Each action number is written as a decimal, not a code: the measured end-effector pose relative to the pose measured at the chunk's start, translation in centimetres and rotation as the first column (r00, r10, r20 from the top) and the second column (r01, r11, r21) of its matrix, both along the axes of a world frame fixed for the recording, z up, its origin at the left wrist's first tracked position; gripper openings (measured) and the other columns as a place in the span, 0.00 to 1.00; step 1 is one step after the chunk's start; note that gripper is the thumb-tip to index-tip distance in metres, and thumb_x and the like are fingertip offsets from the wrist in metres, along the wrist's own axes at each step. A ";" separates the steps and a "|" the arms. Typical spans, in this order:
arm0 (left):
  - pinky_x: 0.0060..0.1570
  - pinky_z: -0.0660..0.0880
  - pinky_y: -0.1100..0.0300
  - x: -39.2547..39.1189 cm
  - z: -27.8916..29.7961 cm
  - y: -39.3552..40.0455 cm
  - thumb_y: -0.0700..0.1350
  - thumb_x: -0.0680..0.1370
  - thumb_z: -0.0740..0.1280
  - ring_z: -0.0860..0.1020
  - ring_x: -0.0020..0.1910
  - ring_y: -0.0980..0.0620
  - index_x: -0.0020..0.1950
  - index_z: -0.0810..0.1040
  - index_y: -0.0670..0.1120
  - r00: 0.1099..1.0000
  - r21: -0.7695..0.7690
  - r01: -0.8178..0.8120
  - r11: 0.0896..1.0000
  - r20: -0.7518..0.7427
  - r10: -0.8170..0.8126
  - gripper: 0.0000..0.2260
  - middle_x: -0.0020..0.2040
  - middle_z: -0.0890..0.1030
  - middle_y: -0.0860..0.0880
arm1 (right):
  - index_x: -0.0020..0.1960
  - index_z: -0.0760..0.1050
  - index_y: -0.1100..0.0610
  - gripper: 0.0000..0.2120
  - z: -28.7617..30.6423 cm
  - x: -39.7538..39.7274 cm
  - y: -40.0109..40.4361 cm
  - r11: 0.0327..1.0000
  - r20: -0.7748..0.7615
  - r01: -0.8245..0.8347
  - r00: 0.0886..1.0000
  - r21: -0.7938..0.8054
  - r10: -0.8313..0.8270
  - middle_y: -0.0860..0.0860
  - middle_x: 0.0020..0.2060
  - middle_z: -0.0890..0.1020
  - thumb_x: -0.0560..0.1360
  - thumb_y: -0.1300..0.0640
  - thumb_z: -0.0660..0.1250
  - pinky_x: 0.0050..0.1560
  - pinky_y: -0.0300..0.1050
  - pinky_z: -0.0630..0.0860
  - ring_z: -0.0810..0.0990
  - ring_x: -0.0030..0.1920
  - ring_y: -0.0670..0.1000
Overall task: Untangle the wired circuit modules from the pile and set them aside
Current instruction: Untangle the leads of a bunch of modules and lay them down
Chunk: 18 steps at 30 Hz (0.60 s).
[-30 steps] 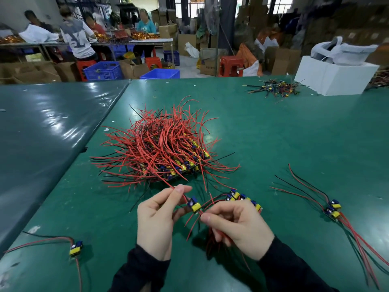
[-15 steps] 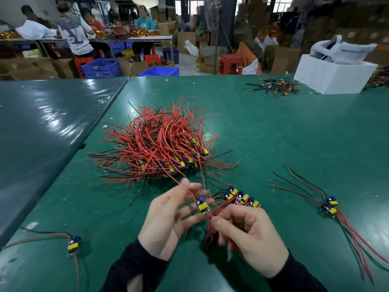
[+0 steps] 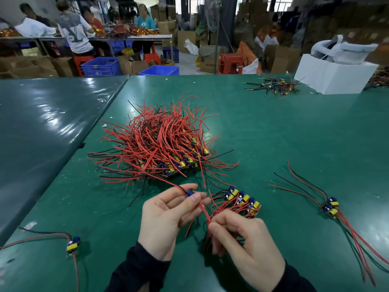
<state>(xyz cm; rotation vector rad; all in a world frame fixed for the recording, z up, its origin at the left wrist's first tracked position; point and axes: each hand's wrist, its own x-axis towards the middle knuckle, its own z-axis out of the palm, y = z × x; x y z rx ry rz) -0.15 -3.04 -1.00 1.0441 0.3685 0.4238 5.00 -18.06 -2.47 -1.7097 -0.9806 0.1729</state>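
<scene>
left hand [image 3: 166, 216] grip pinches one small blue-and-yellow circuit module [image 3: 190, 193] just in front of the big red-wire pile [image 3: 160, 144] on the green tabletop [image 3: 294, 133]. right hand [image 3: 246, 239] grip holds its thin red leads [image 3: 205, 213]. likely light, floppy, snag-prone; solder joints fragile. hold the board, not the wire.

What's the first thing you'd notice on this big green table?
A big spiky pile of red wires sits mid-table like a hedgehog. Just below it, the left hand pinches one small blue module while the right hand grips red wires leading to a row of yellow-and-blue modules.
</scene>
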 end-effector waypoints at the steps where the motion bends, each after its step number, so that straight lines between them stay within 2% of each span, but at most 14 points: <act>1: 0.33 0.79 0.63 0.0 0.0 0.0 0.36 0.62 0.71 0.84 0.40 0.42 0.48 0.80 0.36 1.000 -0.003 -0.011 1.000 0.003 0.011 0.15 0.42 0.84 0.36 | 0.38 0.74 0.56 0.10 -0.1 -0.1 0.0 1.000 0.032 -0.002 0.999 -0.002 0.002 0.47 0.24 0.79 0.78 0.56 0.63 0.29 0.39 0.74 0.75 0.23 0.44; 3: 0.34 0.79 0.63 0.0 0.0 -0.1 0.36 0.62 0.71 0.84 0.40 0.42 0.48 0.79 0.36 1.000 -0.012 -0.012 1.000 0.012 0.013 0.15 0.43 0.84 0.36 | 0.36 0.72 0.55 0.12 -0.4 -0.3 -0.1 1.000 0.106 0.021 0.994 0.010 -0.022 0.48 0.20 0.77 0.78 0.56 0.62 0.27 0.36 0.69 0.71 0.20 0.41; 7: 0.33 0.79 0.64 -0.1 0.1 -0.1 0.37 0.61 0.71 0.84 0.41 0.43 0.48 0.80 0.36 1.000 -0.023 0.024 0.999 0.008 -0.024 0.16 0.43 0.84 0.36 | 0.37 0.73 0.55 0.12 -0.2 -0.1 -0.8 0.999 0.187 0.033 0.982 -0.021 -0.028 0.51 0.19 0.71 0.78 0.54 0.62 0.23 0.40 0.65 0.65 0.19 0.42; 9: 0.33 0.79 0.64 -0.1 0.2 -0.2 0.37 0.62 0.71 0.84 0.40 0.43 0.48 0.80 0.37 0.996 -0.037 0.090 0.995 -0.010 -0.091 0.16 0.43 0.84 0.37 | 0.37 0.74 0.55 0.11 0.1 0.2 -1.5 0.996 0.290 0.065 0.956 -0.060 -0.045 0.46 0.19 0.65 0.77 0.53 0.63 0.23 0.37 0.61 0.61 0.20 0.42; 11: 0.33 0.79 0.64 -0.2 0.3 -0.4 0.38 0.62 0.71 0.84 0.41 0.44 0.51 0.80 0.37 0.982 -0.032 0.183 0.983 -0.041 -0.184 0.18 0.45 0.84 0.37 | 0.37 0.74 0.53 0.11 0.6 0.4 -2.3 0.994 0.312 0.079 0.949 -0.072 -0.053 0.43 0.21 0.61 0.78 0.53 0.64 0.24 0.32 0.56 0.58 0.21 0.40; 13: 0.35 0.79 0.62 -0.3 0.4 -0.5 0.41 0.61 0.72 0.84 0.43 0.44 0.56 0.78 0.37 0.957 -0.023 0.283 0.959 -0.065 -0.284 0.23 0.47 0.84 0.38 | 0.38 0.74 0.51 0.11 1.2 0.9 -3.6 0.993 0.213 0.110 0.972 -0.039 -0.099 0.45 0.18 0.62 0.77 0.49 0.63 0.22 0.31 0.55 0.58 0.19 0.39; 15: 0.38 0.80 0.60 -0.4 0.4 -0.6 0.43 0.62 0.72 0.84 0.46 0.44 0.59 0.76 0.38 0.921 -0.010 0.380 0.925 -0.086 -0.379 0.27 0.50 0.84 0.39 | 0.39 0.75 0.51 0.11 1.7 2.2 -5.2 0.977 0.043 0.209 0.977 0.051 -0.211 0.49 0.14 0.65 0.79 0.49 0.63 0.20 0.29 0.57 0.61 0.15 0.42; 18: 0.41 0.81 0.58 -0.4 0.3 -0.5 0.44 0.63 0.71 0.84 0.47 0.44 0.60 0.76 0.40 0.891 0.018 0.441 0.897 -0.123 -0.436 0.26 0.51 0.84 0.40 | 0.38 0.74 0.55 0.10 2.6 5.4 -8.2 0.868 -0.094 0.468 0.884 0.165 -0.459 0.51 0.13 0.65 0.77 0.54 0.60 0.18 0.31 0.57 0.60 0.14 0.46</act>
